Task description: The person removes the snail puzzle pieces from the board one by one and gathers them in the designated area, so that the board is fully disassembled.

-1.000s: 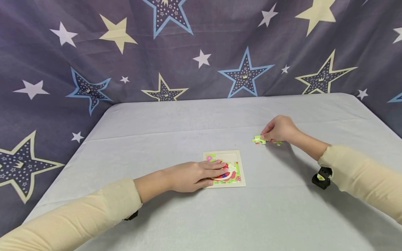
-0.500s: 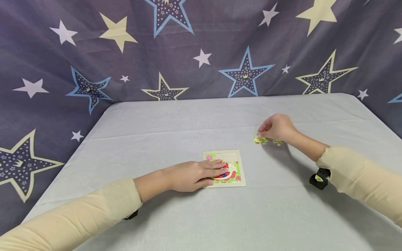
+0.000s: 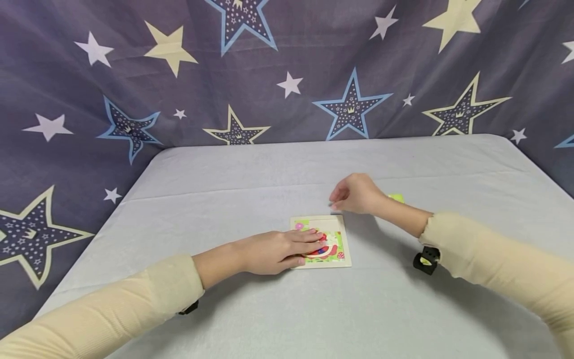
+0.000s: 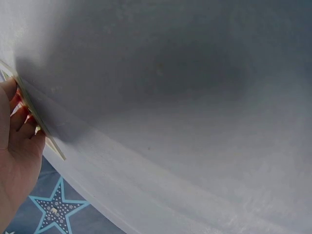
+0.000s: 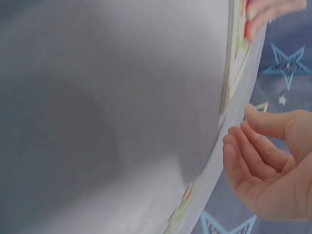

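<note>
My left hand [image 3: 273, 252] lies flat with extended fingers over a square puzzle board [image 3: 346, 244] with a pale wooden rim. Its fingers hide part of the colourful picture; bare wood shows at the board's upper right. Just beyond the board's far right corner, my right hand [image 3: 358, 194] hovers above the table. Thumb and fingers come together, apparently pinching a small puzzle piece [image 3: 331, 204], of which only a thin greyish edge shows, blurred. In the right wrist view, the right hand [image 5: 273, 165] has curled fingers near the board's rim [image 5: 227, 73].
A green puzzle piece [image 3: 396, 198] lies on the table behind the right forearm, which may hide others. In the right wrist view, loose pieces [image 5: 180, 209] lie near the lower edge. The grey cloth-covered table [image 3: 251, 174] meets a star-patterned curtain [image 3: 287, 114] at the back.
My right hand has left the loose pieces and moved left and nearer, to the board's far right corner. The left hand and the board have stayed in place.
</note>
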The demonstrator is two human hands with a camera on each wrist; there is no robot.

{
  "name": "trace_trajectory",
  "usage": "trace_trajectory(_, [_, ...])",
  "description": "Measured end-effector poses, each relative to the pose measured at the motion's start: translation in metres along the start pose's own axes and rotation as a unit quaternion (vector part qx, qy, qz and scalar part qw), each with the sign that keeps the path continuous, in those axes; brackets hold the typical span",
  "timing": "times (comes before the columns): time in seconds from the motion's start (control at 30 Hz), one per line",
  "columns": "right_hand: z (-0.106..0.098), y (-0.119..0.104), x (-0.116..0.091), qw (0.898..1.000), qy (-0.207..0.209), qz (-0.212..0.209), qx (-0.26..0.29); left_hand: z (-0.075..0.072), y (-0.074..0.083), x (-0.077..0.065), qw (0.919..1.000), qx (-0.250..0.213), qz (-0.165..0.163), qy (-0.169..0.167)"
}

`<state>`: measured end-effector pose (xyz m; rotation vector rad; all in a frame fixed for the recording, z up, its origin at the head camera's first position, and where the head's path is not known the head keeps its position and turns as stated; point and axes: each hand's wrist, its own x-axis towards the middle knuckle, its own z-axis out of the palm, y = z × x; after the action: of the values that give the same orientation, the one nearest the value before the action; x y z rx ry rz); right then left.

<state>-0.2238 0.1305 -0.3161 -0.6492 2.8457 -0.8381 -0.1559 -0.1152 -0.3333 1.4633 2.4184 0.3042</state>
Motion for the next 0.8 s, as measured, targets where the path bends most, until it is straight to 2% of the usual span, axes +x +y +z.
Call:
trace_trajectory(0.17, [0.013,-0.019,0.002,0.997,-0.049,-0.045,0.027,0.000,0.000,0.000,1.0000,-0.003,0.002,-0.001])
trace_trajectory(0.3, [0.019,-0.028,0.002,0.994,-0.067,-0.075,0.035,0.000,-0.001,0.000,1.0000,-0.003,0.004,0.002])
trace_trajectory(0.57, [0.027,-0.032,0.001,0.992,-0.067,-0.103,0.005,0.000,-0.001,0.001,1.0000,-0.002,0.001,-0.001])
trace_trajectory(0.8, [0.032,-0.032,0.004,0.989,-0.046,-0.138,-0.006,-0.001,0.001,0.001,0.9999,-0.002,0.011,0.005])
